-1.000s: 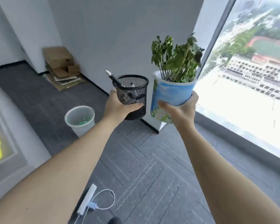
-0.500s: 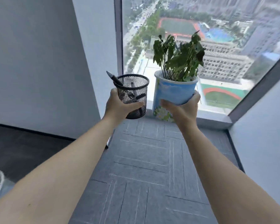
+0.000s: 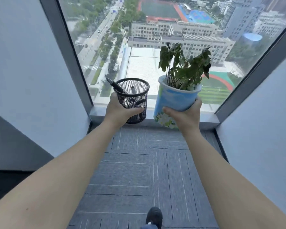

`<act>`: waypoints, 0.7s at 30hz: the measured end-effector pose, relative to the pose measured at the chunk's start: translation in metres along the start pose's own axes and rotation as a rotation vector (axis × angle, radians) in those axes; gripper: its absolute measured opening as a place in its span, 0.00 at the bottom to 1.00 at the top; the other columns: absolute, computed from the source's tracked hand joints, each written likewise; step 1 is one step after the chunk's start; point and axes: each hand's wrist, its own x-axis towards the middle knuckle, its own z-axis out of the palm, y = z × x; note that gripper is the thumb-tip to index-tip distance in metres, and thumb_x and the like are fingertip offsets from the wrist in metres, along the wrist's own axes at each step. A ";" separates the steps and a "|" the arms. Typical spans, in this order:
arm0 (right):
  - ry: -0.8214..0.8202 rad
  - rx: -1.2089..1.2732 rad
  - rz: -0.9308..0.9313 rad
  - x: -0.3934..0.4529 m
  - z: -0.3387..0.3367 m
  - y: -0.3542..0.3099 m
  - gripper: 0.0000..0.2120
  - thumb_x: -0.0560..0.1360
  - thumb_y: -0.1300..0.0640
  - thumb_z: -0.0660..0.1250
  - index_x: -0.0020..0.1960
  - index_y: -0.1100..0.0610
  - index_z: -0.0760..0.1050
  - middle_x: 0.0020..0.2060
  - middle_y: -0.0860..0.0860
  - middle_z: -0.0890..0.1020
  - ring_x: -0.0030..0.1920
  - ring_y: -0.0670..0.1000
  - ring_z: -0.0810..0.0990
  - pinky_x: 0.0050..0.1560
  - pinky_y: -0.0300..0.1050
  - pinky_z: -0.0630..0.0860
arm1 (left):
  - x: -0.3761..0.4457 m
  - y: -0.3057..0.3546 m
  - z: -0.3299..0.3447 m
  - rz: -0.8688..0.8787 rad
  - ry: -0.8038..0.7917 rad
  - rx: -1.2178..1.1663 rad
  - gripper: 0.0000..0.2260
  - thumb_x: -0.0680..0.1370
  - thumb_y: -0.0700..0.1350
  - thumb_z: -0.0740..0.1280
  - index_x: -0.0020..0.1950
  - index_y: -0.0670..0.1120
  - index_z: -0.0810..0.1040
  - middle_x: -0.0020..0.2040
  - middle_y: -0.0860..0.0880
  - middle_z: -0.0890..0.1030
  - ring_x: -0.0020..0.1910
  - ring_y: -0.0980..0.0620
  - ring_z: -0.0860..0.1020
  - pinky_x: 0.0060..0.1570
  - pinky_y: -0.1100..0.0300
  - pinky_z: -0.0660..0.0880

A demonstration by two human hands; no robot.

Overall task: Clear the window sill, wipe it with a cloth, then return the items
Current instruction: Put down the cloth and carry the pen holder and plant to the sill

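Return step, likely: left hand [image 3: 118, 111] grips mesh pen holder [image 3: 132, 100], right hand [image 3: 184, 115] grips plant pot [image 3: 175, 100], mid-frame above window sill [image 3: 205, 120]; next, set both down upright.

Narrow alcove ending at a big floor-level window [image 3: 155, 47] with a dark grey frame [image 3: 68, 52]. Plain light grey walls on both sides, left wall [image 3: 26, 71] and right wall [image 3: 262, 121], converging toward the glass. Floor [image 3: 139, 171] is grey carpet tile with thin pale lines. Bright daylight through the glass. Outside, seen from high up: buildings, a tree-lined road, sports fields with red tracks.
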 end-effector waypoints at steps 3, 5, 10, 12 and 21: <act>0.010 -0.058 -0.009 0.067 -0.005 0.031 0.40 0.57 0.63 0.79 0.62 0.57 0.61 0.55 0.50 0.71 0.57 0.50 0.73 0.55 0.50 0.78 | 0.058 -0.014 0.045 -0.047 0.013 -0.009 0.32 0.61 0.42 0.77 0.60 0.41 0.66 0.53 0.48 0.75 0.55 0.48 0.75 0.51 0.57 0.71; 0.002 -0.084 0.007 0.105 -0.005 0.051 0.39 0.58 0.63 0.79 0.62 0.57 0.61 0.55 0.49 0.70 0.56 0.49 0.73 0.51 0.43 0.77 | 0.093 -0.026 0.070 -0.077 0.011 -0.025 0.32 0.59 0.43 0.78 0.57 0.43 0.66 0.52 0.48 0.75 0.55 0.48 0.75 0.53 0.54 0.73; -0.016 -0.148 0.064 0.186 0.010 0.108 0.41 0.59 0.61 0.79 0.65 0.59 0.60 0.54 0.48 0.69 0.53 0.47 0.72 0.43 0.28 0.74 | 0.177 -0.068 0.116 -0.138 0.008 -0.014 0.30 0.57 0.44 0.78 0.52 0.46 0.65 0.51 0.48 0.75 0.54 0.48 0.74 0.54 0.54 0.72; -0.006 -0.164 0.082 0.216 0.022 0.135 0.42 0.59 0.61 0.79 0.65 0.60 0.60 0.55 0.48 0.70 0.55 0.48 0.72 0.44 0.27 0.73 | 0.212 -0.089 0.131 -0.157 0.004 0.005 0.29 0.60 0.41 0.78 0.54 0.44 0.66 0.52 0.48 0.75 0.55 0.48 0.74 0.54 0.55 0.70; 0.033 -0.159 0.135 0.329 0.080 0.299 0.43 0.59 0.61 0.79 0.67 0.60 0.58 0.57 0.48 0.69 0.57 0.47 0.71 0.43 0.22 0.72 | 0.351 -0.226 0.201 -0.210 -0.019 0.026 0.35 0.59 0.42 0.78 0.60 0.43 0.65 0.53 0.49 0.74 0.57 0.48 0.74 0.59 0.53 0.71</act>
